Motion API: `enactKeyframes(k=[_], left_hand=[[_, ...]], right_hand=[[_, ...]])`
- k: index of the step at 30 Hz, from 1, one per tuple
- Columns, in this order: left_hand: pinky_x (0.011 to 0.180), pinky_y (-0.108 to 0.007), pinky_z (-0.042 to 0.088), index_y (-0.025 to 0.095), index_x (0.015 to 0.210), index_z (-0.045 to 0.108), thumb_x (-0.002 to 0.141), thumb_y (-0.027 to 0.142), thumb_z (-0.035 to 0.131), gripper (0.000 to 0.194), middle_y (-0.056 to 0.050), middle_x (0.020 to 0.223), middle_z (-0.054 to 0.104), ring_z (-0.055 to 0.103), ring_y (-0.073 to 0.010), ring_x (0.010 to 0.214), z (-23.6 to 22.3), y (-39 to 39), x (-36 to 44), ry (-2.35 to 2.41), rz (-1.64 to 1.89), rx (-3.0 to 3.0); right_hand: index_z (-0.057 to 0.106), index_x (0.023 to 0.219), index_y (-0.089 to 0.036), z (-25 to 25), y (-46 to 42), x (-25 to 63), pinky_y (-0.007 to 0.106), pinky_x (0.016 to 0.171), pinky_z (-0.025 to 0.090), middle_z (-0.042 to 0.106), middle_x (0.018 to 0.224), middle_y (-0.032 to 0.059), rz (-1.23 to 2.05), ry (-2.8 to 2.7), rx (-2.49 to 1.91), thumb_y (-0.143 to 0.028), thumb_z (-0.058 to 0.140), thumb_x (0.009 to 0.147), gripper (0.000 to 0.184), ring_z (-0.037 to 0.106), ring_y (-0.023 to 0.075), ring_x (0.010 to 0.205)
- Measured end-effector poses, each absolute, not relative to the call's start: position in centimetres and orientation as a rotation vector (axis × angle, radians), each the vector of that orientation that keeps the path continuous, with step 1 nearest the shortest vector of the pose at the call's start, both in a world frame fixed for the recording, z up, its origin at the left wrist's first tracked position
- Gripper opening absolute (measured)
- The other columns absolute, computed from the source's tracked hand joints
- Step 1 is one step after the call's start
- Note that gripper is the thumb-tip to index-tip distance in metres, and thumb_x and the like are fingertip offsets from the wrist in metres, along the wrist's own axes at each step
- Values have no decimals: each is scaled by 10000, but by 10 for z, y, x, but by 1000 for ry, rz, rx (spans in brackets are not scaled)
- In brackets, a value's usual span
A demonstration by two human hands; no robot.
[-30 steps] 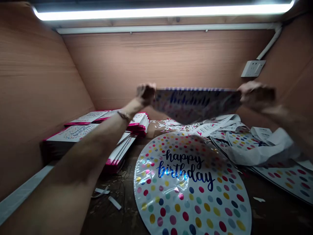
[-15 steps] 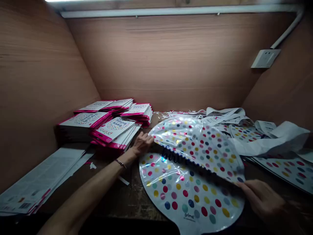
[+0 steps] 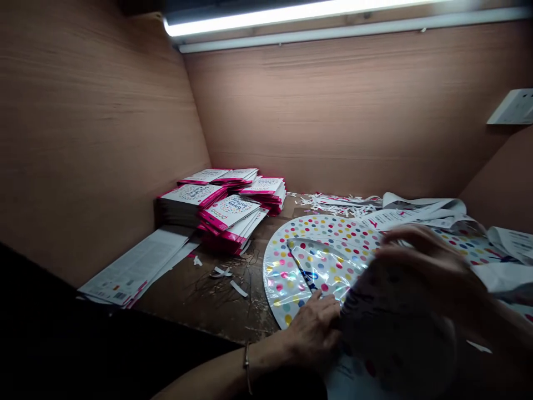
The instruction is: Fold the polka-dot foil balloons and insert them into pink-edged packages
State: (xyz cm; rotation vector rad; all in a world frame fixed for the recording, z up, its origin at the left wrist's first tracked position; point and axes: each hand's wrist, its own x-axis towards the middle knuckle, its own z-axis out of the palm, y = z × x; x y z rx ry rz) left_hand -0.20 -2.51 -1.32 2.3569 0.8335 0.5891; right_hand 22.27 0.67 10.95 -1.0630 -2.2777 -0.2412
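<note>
A flat foil balloon (image 3: 277, 266) with coloured polka dots and dark lettering lies on the worktable, partly folded over. My left hand (image 3: 314, 328), a thin bracelet at its wrist, is closed on the balloon at the fold, fingers bent against the foil. On the right, my right hand (image 3: 433, 266) pinches a raised part of the balloon and holds it above the table; the hand is slightly blurred by motion. The lifted part is in shadow, and its lower edge and the balloon's neck are hard to make out.
Stacks of pink-edged printed packets (image 3: 233, 211) stand at the back left, with long printed card sheets (image 3: 141, 261) in front. White paper scraps (image 3: 239, 288) lie on the table. Printed paper strips (image 3: 425, 214) and more dotted foil cover the right. A lamp (image 3: 300, 15) hangs above.
The view has turned left. My left hand has moved from the balloon's far-left edge to its fold nearer me. The right hand has risen, pulling part of the balloon up and over.
</note>
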Motion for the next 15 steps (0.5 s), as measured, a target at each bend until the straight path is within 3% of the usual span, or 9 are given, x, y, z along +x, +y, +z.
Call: enactKeyframes(k=[2, 4, 7, 11, 15], left_hand=[[950, -311, 368, 171, 814, 556, 752, 200, 620, 94, -28, 891, 614, 555, -175, 880, -14, -25, -6, 906, 642, 2202], [758, -256, 425, 165, 655, 506, 725, 251, 653, 185, -15, 780, 586, 542, -165, 792, -14, -25, -9, 1023, 653, 2019], [570, -222, 363, 169, 601, 460, 742, 283, 617, 240, 13, 663, 521, 484, -128, 642, -13, -23, -10, 1140, 638, 1785], [566, -222, 332, 170, 571, 415, 754, 263, 585, 266, 25, 606, 474, 431, -112, 600, -11, -20, -12, 1138, 675, 1745], [585, -204, 363, 163, 533, 368, 801, 208, 522, 313, 25, 583, 456, 437, -102, 595, -10, -20, -13, 1090, 697, 1780]], right_hand=[[666, 870, -237, 115, 61, 167, 399, 920, 378, 559, 1151, 67, 34, -2514, -1051, -186, 469, 834, 207, 477, 243, 1087], [680, 782, -215, 95, 104, 122, 351, 883, 403, 587, 1121, 43, 139, -2595, -1072, -126, 559, 764, 152, 504, 228, 1055], [669, 740, -174, 42, 138, 86, 314, 792, 456, 633, 985, 36, 306, -2692, -1168, -152, 665, 721, 30, 568, 188, 920], [607, 948, -145, -3, 150, 87, 388, 805, 477, 607, 1016, 48, 411, -2678, -1364, -316, 583, 849, 199, 576, 179, 922], [564, 1060, -144, -9, 157, 95, 365, 753, 505, 600, 1003, 48, 485, -2630, -1496, -346, 541, 880, 272, 593, 166, 857]])
